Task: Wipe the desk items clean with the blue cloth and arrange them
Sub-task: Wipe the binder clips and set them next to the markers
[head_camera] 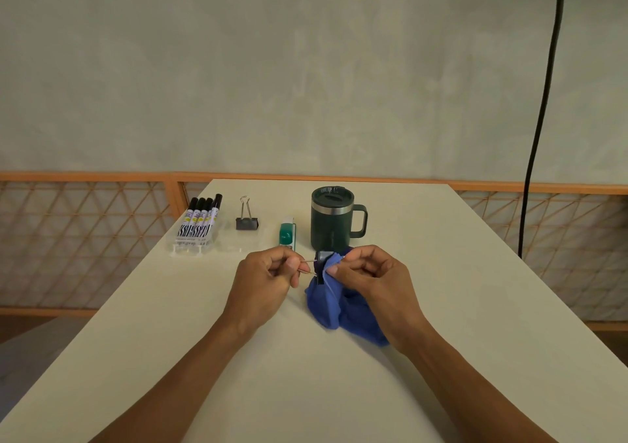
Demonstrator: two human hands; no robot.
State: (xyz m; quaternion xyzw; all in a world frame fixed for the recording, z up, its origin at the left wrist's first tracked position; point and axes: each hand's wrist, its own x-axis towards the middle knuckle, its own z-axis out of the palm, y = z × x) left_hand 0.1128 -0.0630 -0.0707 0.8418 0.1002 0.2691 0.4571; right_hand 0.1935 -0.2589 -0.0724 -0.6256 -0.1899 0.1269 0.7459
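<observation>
My left hand (268, 272) pinches the wire handles of a black binder clip (322, 262) held just above the table. My right hand (367, 272) grips the blue cloth (336, 310) and presses a fold of it against the clip's body, which the cloth partly hides. The rest of the cloth bunches on the white table (306, 391) under my right wrist. Farther back stand a dark green lidded mug (331, 218), a green correction tape (287, 233), a second binder clip (247, 218) and a clear pack of black markers (198, 223).
The items at the back form a row across the table's far half. Beyond the left and far edges runs an orange wooden lattice rail (88, 238). A black cable (540, 113) hangs down the wall at the right.
</observation>
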